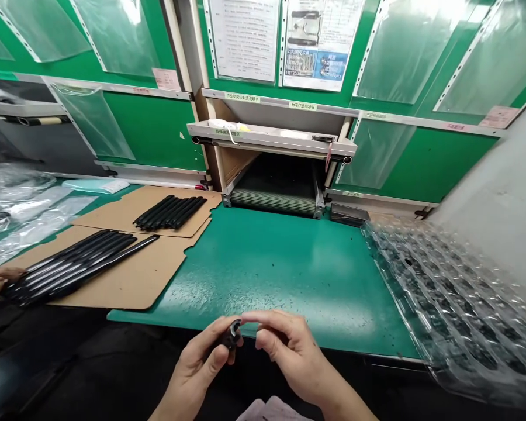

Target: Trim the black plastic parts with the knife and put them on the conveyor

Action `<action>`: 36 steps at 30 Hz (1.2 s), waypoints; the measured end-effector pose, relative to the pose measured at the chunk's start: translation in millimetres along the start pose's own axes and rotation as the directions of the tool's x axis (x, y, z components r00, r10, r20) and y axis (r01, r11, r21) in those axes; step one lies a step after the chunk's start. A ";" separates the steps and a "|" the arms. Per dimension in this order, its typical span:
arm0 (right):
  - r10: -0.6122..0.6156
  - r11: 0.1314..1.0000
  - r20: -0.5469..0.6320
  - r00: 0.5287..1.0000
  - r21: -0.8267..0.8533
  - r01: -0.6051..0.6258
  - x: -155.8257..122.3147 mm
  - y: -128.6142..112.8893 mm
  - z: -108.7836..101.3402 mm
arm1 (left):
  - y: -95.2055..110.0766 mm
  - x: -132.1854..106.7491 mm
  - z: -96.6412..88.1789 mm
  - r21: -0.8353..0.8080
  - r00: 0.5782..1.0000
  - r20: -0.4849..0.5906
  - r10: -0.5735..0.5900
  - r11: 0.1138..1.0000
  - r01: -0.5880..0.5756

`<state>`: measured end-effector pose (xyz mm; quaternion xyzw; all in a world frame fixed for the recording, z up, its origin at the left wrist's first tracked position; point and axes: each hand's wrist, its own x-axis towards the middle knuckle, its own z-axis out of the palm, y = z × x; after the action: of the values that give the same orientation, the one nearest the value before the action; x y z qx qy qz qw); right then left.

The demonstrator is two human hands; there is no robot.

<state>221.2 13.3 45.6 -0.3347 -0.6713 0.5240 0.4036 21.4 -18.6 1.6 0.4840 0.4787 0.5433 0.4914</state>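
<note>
My left hand [201, 356] is closed round a small black part [231, 337], whose rounded, ring-like end faces right. Most of the part is hidden by the fingers, and its exact kind cannot be made out. From the right, my right hand [289, 351] reaches over with its index fingertip at the top of the part. Its thumb stays apart from that fingertip, and no object shows between them. Both hands are just in front of the near edge of the green tabletop [280, 280].
Long black strips [79, 263] and shorter black pieces [170, 211] lie on cardboard sheets [127, 286] at left. Another person's hand [0, 280] touches the strips. A clear plastic tray [456, 292] with black contents stands right. Behind are a conveyor belt [276, 193] and dark blocks [349, 214].
</note>
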 end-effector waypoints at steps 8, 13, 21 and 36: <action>0.049 0.986 0.128 0.990 0.151 -0.069 3.8 -0.9 -5.2 | -13.9 3.5 -8.4 -0.005 0.996 0.079 -0.027 1.000 0.027; 0.067 0.995 0.079 0.995 0.075 -0.073 3.2 -0.5 -2.9 | 4.6 -0.4 14.0 -0.003 0.988 -0.154 -0.022 1.000 0.021; 0.008 0.998 -0.024 1.000 -0.058 -0.009 0.4 4.8 10.2 | -5.4 1.0 4.3 0.205 0.979 -0.147 0.140 0.973 -0.108; 0.025 0.993 -0.051 0.998 -0.116 -0.031 12.4 9.5 22.5 | -11.7 5.5 -2.6 0.641 0.755 -0.242 0.609 0.685 -0.347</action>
<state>195.7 16.5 35.9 -0.3798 -0.6859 0.4810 0.3924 19.4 -12.5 -10.0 0.5811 0.5652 0.5840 0.0424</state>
